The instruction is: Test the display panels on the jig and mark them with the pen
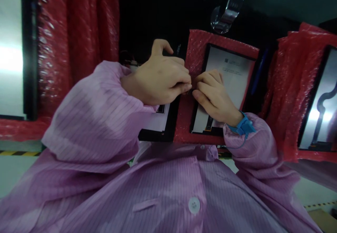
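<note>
My left hand (164, 77) is closed in a pinch, one finger raised and bent above the rest. Almost touching its fingertips is my right hand (214, 94), whose fingers are also pressed together. Whatever lies between either set of fingertips is too small or hidden to name. Under my right hand a flat display panel (234, 66) with a silvery back and black edge rests on red bubble wrap (196, 50). Below my left hand, a second panel, white with a black border (155, 124), is partly covered by my sleeve. A blue wrist strap (243, 125) circles my right wrist.
Large red bubble-wrap sheets (81, 33) and a silvery panel (10, 50) lie at the left. More red wrap (289, 71) with another panel (318, 110) is at the right. A shiny metal object (228, 12) stands at the back of the dark table.
</note>
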Motion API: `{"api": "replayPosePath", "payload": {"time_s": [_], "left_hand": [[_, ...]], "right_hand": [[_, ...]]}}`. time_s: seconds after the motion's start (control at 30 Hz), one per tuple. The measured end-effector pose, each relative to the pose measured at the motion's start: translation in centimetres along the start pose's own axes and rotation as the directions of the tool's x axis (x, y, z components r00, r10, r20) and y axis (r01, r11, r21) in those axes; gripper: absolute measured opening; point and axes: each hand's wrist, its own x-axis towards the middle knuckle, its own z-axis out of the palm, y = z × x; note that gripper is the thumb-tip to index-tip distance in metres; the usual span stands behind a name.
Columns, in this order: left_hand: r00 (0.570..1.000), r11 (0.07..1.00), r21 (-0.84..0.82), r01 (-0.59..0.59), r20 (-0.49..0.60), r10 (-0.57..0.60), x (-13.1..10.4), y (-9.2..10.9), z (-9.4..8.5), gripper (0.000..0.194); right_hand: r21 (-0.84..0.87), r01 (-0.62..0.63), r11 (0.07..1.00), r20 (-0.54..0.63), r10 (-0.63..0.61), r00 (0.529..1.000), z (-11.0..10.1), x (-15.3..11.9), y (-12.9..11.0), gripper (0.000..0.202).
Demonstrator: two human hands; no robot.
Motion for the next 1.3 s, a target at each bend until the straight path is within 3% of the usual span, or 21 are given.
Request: {"api": "replayPosePath", "payload": {"time_s": [0.17, 0.27, 0.33, 0.47, 0.6, 0.7, 0.83, 1.0, 1.13, 1.2, 1.23, 1.3], "left_hand": [[0.996, 0.978, 0.192, -0.084, -0.008, 0.087, 0.1, 0.0, 0.1, 0.027], [0.984, 0.896, 0.412, -0.166, 0.016, 0.175, 0.0, 0.0, 0.0, 0.028], [0.981, 0.865, 0.471, -0.174, 0.010, 0.192, 0.0, 0.1, 0.0, 0.029], [0.986, 0.926, 0.346, -0.152, -0.011, 0.166, -0.1, -0.2, -0.2, 0.025], [0.961, 0.944, 0.200, -0.263, -0.030, 0.274, -0.2, -1.0, -0.6, 0.021], [0.921, 0.877, 0.300, -0.376, 0.017, 0.389, -0.3, -1.6, -1.0, 0.020], [0.894, 0.819, 0.372, -0.436, 0.075, 0.442, -0.2, -2.3, -1.1, 0.026], [0.909, 0.825, 0.402, -0.396, 0.047, 0.414, 0.5, -2.9, -0.5, 0.024], [0.919, 0.839, 0.421, -0.345, -0.029, 0.392, 0.1, -2.0, -0.5, 0.030], [0.870, 0.808, 0.500, -0.312, -0.190, 0.454, -1.3, -1.4, -0.4, 0.037], [0.815, 0.795, 0.538, -0.281, -0.303, 0.493, -2.3, -1.3, -0.1, 0.039], [0.660, 0.791, 0.578, -0.201, -0.517, 0.545, -4.7, -1.7, 1.0, 0.035]], "right_hand": [[-0.002, -0.035, 0.999, 0.003, 0.035, 0.999, 0.1, 0.0, -0.2, 0.044], [0.010, -0.038, 0.999, -0.017, 0.038, 0.999, 0.2, 0.0, -0.3, 0.045], [0.013, -0.042, 0.999, -0.037, 0.042, 0.998, 0.3, 0.0, -0.4, 0.046], [0.036, -0.026, 0.999, -0.054, 0.028, 0.998, 0.5, 0.0, -0.2, 0.048], [0.083, 0.008, 0.997, -0.049, -0.004, 0.999, 0.4, -0.1, 0.3, 0.051], [0.098, 0.023, 0.995, -0.064, -0.017, 0.998, 0.5, -0.1, 0.4, 0.049], [0.102, 0.028, 0.994, -0.065, -0.021, 0.998, 0.6, -0.2, 0.4, 0.049], [0.069, 0.024, 0.997, -0.081, -0.019, 0.997, 0.9, -0.2, 0.3, 0.053], [0.104, 0.018, 0.994, -0.113, -0.006, 0.994, 0.5, -0.2, -0.1, 0.056], [0.139, 0.016, 0.990, -0.185, 0.010, 0.983, -0.4, -0.5, -0.4, 0.054], [0.142, 0.010, 0.990, -0.234, 0.024, 0.972, -0.9, -0.8, -0.6, 0.053], [0.114, -0.028, 0.993, -0.334, 0.065, 0.940, -1.9, -1.7, -1.1, 0.050]]}}
